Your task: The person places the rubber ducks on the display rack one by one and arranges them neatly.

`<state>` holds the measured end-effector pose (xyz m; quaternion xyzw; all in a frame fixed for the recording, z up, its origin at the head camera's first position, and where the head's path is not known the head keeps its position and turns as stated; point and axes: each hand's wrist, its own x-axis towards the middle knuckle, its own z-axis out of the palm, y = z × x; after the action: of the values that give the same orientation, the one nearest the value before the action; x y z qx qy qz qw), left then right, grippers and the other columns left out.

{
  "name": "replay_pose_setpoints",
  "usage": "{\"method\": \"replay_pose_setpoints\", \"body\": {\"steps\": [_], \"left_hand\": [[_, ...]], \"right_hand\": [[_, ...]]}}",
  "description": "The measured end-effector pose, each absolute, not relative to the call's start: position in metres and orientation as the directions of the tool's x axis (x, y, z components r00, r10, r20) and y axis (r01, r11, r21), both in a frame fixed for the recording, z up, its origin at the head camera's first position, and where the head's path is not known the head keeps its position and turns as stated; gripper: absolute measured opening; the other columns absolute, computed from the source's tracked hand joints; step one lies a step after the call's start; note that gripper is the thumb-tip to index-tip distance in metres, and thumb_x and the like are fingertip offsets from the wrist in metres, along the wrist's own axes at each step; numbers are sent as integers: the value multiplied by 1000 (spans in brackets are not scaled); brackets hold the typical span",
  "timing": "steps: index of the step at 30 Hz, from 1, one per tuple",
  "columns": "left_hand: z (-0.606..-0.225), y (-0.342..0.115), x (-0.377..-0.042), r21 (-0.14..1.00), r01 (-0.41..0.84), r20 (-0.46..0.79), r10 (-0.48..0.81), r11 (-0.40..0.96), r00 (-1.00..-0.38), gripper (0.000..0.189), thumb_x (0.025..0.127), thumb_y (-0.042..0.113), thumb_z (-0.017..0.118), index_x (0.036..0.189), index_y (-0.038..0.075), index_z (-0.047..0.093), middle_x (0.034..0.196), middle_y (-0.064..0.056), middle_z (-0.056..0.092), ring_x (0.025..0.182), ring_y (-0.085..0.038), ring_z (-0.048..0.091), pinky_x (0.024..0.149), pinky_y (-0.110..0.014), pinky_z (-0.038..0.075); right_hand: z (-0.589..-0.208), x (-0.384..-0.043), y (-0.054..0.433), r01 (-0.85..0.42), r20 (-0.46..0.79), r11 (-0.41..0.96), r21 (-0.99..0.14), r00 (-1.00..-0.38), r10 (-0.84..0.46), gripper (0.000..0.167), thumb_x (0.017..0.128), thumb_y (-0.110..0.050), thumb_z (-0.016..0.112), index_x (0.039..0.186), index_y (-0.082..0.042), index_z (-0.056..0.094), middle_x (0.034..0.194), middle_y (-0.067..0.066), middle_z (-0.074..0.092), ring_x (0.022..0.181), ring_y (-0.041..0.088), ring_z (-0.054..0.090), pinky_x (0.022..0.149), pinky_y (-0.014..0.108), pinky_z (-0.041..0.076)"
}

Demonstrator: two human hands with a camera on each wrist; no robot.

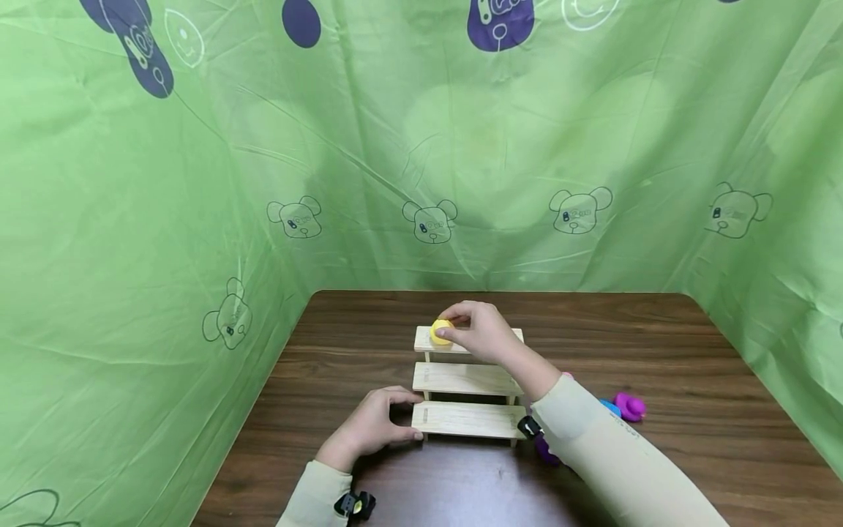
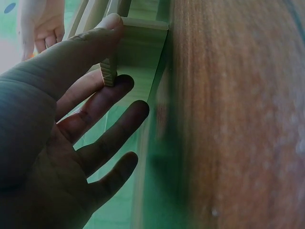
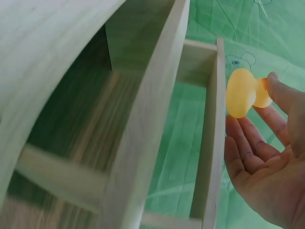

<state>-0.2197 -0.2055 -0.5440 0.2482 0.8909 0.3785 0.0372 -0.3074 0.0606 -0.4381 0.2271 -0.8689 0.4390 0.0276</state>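
Note:
A three-tier wooden stand (image 1: 470, 379) of pale slats is on the dark wooden table. My right hand (image 1: 484, 333) reaches over it to the top slat and pinches a small yellow rubber duck (image 1: 440, 332) by the slat's left end. In the right wrist view, thumb and fingertips hold the duck (image 3: 240, 93) by its smaller end, its larger rounded part right at the top slat (image 3: 217, 124). My left hand (image 1: 377, 421) grips the left end of the lowest slat. The left wrist view shows its thumb on one side of the slat end (image 2: 108, 72) and fingers on the other.
To the right of the stand lie a magenta duck (image 1: 630, 407), a blue toy (image 1: 610, 407) and a purple toy (image 1: 546, 450), partly hidden by my right sleeve (image 1: 612, 439). Green printed cloth (image 1: 500, 161) hangs behind the table and along both sides.

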Motion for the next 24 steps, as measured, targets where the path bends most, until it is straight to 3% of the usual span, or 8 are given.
{"method": "replay_pose_setpoints", "body": {"steps": [12, 24], "left_hand": [[-546, -203, -219, 707, 401, 105, 474, 583, -874, 52, 76, 27, 97, 124, 20, 77, 119, 12, 72, 114, -8, 64, 103, -35, 52], [-546, -206, -222, 703, 403, 107, 472, 587, -875, 53, 76, 28, 97, 125, 20, 77, 121, 13, 71, 115, -9, 64, 104, -34, 52]], "right_hand": [[-448, -307, 40, -414, 245, 549, -726, -902, -356, 23, 90, -32, 86, 107, -20, 79, 96, -9, 73, 88, 9, 67, 81, 35, 57], [-448, -310, 43, -440, 259, 543, -715, -889, -379, 31, 90, -35, 86, 114, -16, 77, 104, -4, 74, 97, 18, 71, 89, 39, 57]]}}
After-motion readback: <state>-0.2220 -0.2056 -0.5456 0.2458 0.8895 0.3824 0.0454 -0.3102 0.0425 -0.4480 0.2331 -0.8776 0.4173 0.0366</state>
